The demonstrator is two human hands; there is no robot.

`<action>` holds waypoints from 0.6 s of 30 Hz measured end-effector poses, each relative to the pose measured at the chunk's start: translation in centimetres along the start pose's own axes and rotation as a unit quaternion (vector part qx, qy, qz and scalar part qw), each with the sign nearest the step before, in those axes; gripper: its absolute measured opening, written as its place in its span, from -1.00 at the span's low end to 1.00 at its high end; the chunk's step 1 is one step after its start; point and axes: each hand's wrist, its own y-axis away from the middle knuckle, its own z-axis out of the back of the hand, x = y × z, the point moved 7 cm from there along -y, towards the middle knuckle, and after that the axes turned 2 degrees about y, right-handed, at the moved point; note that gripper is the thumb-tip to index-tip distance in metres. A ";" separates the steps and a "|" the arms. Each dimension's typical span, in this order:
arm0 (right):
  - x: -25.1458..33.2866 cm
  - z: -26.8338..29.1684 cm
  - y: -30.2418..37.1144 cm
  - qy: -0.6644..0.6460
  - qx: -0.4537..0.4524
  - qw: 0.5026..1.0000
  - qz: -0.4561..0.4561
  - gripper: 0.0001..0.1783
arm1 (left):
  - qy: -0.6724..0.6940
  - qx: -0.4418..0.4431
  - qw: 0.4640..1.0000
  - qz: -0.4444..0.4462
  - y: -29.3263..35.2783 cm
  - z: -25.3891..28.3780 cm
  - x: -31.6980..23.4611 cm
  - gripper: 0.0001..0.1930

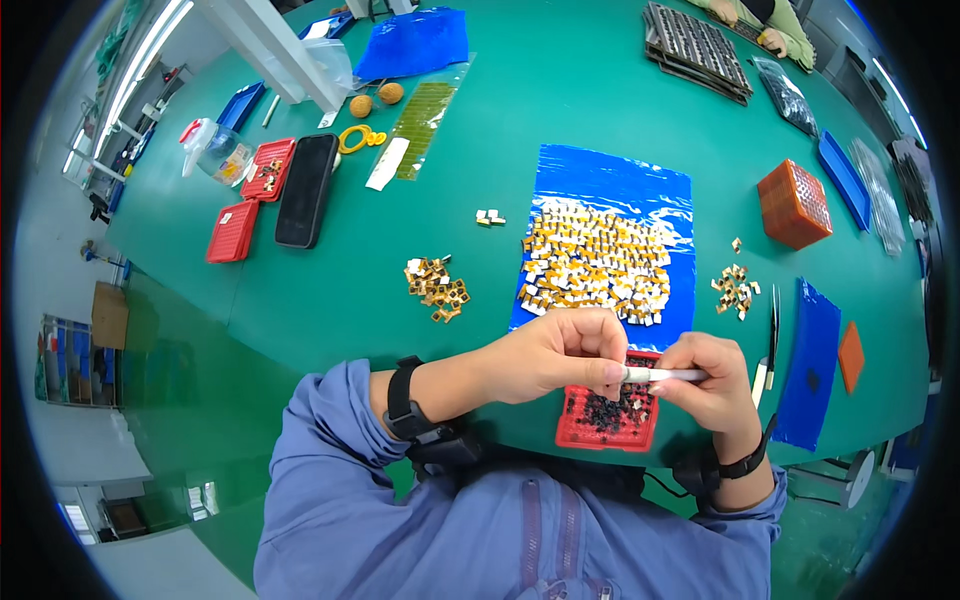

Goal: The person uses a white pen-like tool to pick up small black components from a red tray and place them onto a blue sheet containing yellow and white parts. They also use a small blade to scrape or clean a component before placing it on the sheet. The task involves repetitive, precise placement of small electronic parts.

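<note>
My left hand (pixel 560 352) and my right hand (pixel 712 376) meet just above a small red tray (pixel 575 432) of tiny dark parts at the near table edge. Both hands pinch a thin white pen-like tool (pixel 662 375), the left at its tip, the right around its shaft. Beyond them lies a blue plastic sheet (pixel 620 185) covered with several small gold-and-white components (pixel 598 264). Loose heaps of the same small pieces sit to the left (pixel 437 288) and right (pixel 735 288) of the sheet.
A black phone (pixel 305 190), red trays (pixel 233 232), a clear bottle (pixel 212 150) and yellow rings (pixel 355 138) lie far left. An orange basket (pixel 795 205), blue trays (pixel 843 178) and tweezers (pixel 772 335) are right. Another person's hands (pixel 770 40) work by stacked dark trays (pixel 697 50).
</note>
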 end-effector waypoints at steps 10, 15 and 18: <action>-0.1 -0.4 0.1 -0.066 0.048 0.997 -0.017 -0.89 | 0.006 -0.002 1.000 0.010 0.2 0.0 0.2 -0.93; -0.9 -0.7 0.5 -0.117 0.070 0.989 -0.050 -0.90 | 0.002 -0.001 1.000 0.004 0.1 0.0 0.2 -0.93; -0.2 0.1 0.2 -0.089 0.052 0.995 -0.014 -0.91 | -0.003 -0.005 1.000 0.005 0.2 0.1 0.3 -0.92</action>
